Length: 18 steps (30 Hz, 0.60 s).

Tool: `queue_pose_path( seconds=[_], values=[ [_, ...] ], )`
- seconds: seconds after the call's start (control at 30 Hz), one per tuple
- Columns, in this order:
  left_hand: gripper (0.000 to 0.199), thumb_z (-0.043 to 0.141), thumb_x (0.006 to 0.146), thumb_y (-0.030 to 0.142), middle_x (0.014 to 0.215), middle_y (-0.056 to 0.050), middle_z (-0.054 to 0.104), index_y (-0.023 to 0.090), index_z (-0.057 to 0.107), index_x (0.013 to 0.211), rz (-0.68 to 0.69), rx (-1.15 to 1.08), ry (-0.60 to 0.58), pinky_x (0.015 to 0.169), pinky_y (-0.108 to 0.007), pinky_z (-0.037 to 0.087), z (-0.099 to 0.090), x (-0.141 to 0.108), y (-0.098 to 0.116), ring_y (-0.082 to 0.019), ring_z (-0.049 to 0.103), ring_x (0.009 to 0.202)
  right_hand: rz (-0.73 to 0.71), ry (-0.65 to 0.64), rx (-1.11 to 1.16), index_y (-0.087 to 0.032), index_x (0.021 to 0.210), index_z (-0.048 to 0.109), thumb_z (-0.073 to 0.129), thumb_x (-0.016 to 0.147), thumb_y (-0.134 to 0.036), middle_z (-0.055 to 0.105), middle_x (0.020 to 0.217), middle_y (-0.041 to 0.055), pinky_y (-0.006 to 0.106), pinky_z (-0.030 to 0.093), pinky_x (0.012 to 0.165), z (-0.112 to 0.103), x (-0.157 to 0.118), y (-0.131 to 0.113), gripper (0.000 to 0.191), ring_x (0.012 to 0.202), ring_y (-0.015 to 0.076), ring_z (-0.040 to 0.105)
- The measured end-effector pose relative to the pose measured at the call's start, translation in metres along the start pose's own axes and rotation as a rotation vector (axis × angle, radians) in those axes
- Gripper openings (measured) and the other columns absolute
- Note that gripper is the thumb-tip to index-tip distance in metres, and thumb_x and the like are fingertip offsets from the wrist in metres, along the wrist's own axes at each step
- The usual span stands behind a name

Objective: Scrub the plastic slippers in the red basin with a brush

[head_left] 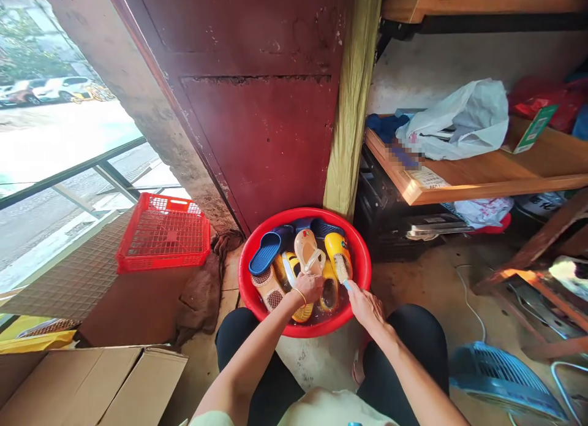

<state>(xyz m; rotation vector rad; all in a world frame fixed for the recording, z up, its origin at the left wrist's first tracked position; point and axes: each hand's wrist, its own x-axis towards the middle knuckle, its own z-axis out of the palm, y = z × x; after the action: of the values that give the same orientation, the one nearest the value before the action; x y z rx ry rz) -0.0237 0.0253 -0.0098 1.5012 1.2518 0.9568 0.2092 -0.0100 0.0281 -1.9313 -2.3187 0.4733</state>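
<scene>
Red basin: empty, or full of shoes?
Full: a blue shoe, a yellow clog, a beige clog and more crowd the red basin.

The left hand (309,287) grips a beige clog (304,247), the right hand (366,304) a brush (342,273) (blue-handled); beneath both, a red tub (307,330).

Entry into the round red plastic basin (366,266) is left open from above, but crowded inside by blue, yellow and beige clogs (304,247). Passage is blocked behind by a maroon panelled door (261,144), at far right by a brown wooden shelf (523,174).
</scene>
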Motion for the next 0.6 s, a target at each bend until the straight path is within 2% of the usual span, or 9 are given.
queue_pose_path(
  seconds=[0.07,0.13,0.23,0.3,0.37,0.5,0.6],
  values=[
    [0.026,0.08,0.067,0.026,0.093,-0.011,0.071,0.023,0.075,0.092,-0.01,-0.028,0.017,0.115,-0.058,0.03,-0.008,0.0,0.005,-0.036,0.062,0.112,-0.058,0.102,0.003,-0.029,0.146,0.055,0.042,0.102,-0.029,0.078,0.108,0.0072,0.027,0.055,0.075,0.009,-0.004,0.007,0.046,0.092,0.0219,0.075],
    [0.037,0.078,0.072,0.033,0.105,-0.012,0.073,0.021,0.073,0.108,-0.012,-0.067,0.034,0.105,-0.052,0.044,-0.018,0.0,0.009,-0.032,0.066,0.107,-0.13,0.226,0.007,-0.028,0.144,0.057,0.043,0.101,-0.028,0.079,0.106,0.0067,0.025,0.056,0.074,0.015,-0.008,0.016,0.045,0.091,0.0204,0.075],
    [0.049,0.075,0.078,0.047,0.106,-0.012,0.074,0.018,0.069,0.117,-0.069,-0.184,0.076,0.085,-0.04,0.055,-0.038,0.002,0.017,-0.024,0.07,0.092,-0.256,0.386,0.038,-0.025,0.139,0.063,0.042,0.102,-0.028,0.079,0.108,0.0078,0.024,0.058,0.074,0.016,-0.013,0.027,0.043,0.088,0.0198,0.076],
    [0.055,0.074,0.078,0.054,0.103,-0.011,0.074,0.017,0.067,0.118,-0.123,-0.266,0.144,0.074,-0.034,0.056,-0.052,0.003,0.022,-0.021,0.071,0.083,-0.34,0.446,0.078,-0.025,0.136,0.065,0.041,0.102,-0.028,0.078,0.11,0.0072,0.024,0.059,0.077,0.011,-0.012,0.031,0.042,0.089,0.0195,0.076],
    [0.055,0.075,0.077,0.056,0.102,-0.011,0.073,0.017,0.068,0.116,-0.158,-0.344,0.221,0.071,-0.031,0.055,-0.064,0.002,0.025,-0.02,0.071,0.081,-0.408,0.482,0.119,-0.026,0.136,0.065,0.042,0.102,-0.028,0.078,0.113,0.0064,0.025,0.06,0.081,0.004,-0.009,0.029,0.042,0.091,0.0195,0.076],
    [0.055,0.075,0.079,0.057,0.108,-0.013,0.073,0.016,0.067,0.114,-0.182,-0.573,0.333,0.077,-0.032,0.056,-0.074,0.001,0.02,-0.02,0.072,0.084,-0.513,0.511,0.195,-0.025,0.14,0.062,0.042,0.101,-0.028,0.076,0.119,0.0063,0.029,0.061,0.087,-0.022,0.003,0.011,0.043,0.096,0.0205,0.076],
    [0.059,0.072,0.081,0.062,0.113,-0.016,0.073,0.015,0.066,0.117,-0.201,-0.754,0.385,0.081,-0.033,0.056,-0.076,0.005,0.011,-0.021,0.073,0.089,-0.589,0.461,0.252,-0.026,0.141,0.061,0.044,0.101,-0.027,0.075,0.122,0.0054,0.031,0.06,0.094,-0.045,0.012,-0.01,0.043,0.101,0.0206,0.075]
  ],
)
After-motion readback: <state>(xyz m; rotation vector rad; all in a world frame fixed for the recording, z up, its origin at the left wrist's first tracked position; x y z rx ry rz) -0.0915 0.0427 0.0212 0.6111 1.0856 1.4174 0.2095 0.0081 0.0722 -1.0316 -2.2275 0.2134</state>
